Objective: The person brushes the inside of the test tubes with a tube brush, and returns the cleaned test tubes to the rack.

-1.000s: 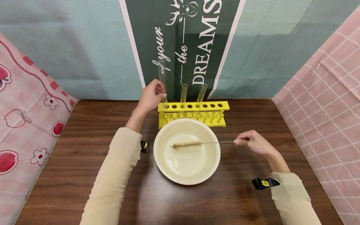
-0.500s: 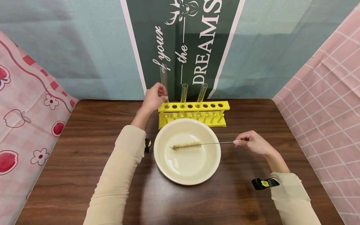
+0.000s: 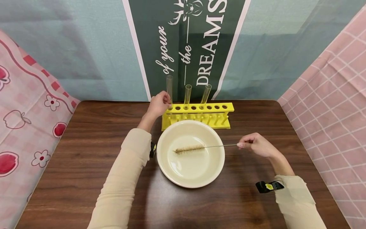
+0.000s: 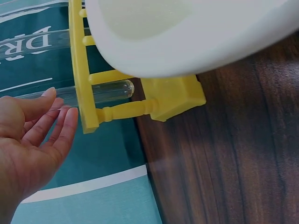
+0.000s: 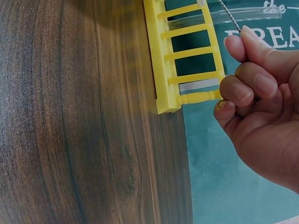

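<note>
The left hand point(image 3: 159, 104) pinches a clear glass tube point(image 3: 170, 87) between the thumb and the fingers, so the gap between them is narrow. This tube stands nearly straight up in the hole at the left end of a yellow rack point(image 3: 197, 110). Its round bottom shows below the rack's top bar, but I cannot tell if it touches the base. The rack sits near the back edge of the brown tabletop point(image 3: 71, 165). Two more tubes poke out of it: a middle tube point(image 3: 187, 93) in the third hole from the left, and a right tube point(image 3: 206, 92) in the fifth hole, which looks tipped to the right.

A round cream bowl point(image 3: 191, 171) sits just in front of the rack, around the middle of the tabletop. The right hand point(image 3: 256, 145) is nearer the tabletop's right edge. Its thumb and pointer finger are closed on the thin twisted wire of a brush point(image 3: 190, 149), and its other fingers are bent in. The wire goes across the bowl's right rim, and the fuzzy tan end is inside the rim. I cannot tell if the fuzzy part touches the bowl's floor.
</note>
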A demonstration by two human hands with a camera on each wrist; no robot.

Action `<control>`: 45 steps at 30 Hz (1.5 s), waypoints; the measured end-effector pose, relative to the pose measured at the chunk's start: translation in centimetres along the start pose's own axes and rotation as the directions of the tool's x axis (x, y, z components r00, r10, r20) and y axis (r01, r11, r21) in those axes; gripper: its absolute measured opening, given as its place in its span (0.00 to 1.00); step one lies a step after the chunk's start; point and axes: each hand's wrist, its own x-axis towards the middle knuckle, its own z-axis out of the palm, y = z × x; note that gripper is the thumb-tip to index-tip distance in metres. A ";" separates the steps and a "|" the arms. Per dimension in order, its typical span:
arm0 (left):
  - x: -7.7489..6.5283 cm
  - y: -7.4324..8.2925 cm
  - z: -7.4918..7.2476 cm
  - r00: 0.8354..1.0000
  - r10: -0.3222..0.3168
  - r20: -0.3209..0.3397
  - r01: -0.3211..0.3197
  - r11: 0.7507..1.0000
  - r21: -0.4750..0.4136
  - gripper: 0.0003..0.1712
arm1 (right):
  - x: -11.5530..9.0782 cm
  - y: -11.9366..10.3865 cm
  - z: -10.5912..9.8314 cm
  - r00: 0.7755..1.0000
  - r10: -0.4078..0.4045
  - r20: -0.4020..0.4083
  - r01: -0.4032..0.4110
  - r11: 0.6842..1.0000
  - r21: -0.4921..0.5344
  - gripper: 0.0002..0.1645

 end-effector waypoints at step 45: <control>-1.1 -1.1 -0.1 0.998 -0.060 0.005 0.059 0.997 0.054 0.13 | 0.0 0.6 0.0 1.000 -0.010 0.011 0.010 1.000 -0.005 0.09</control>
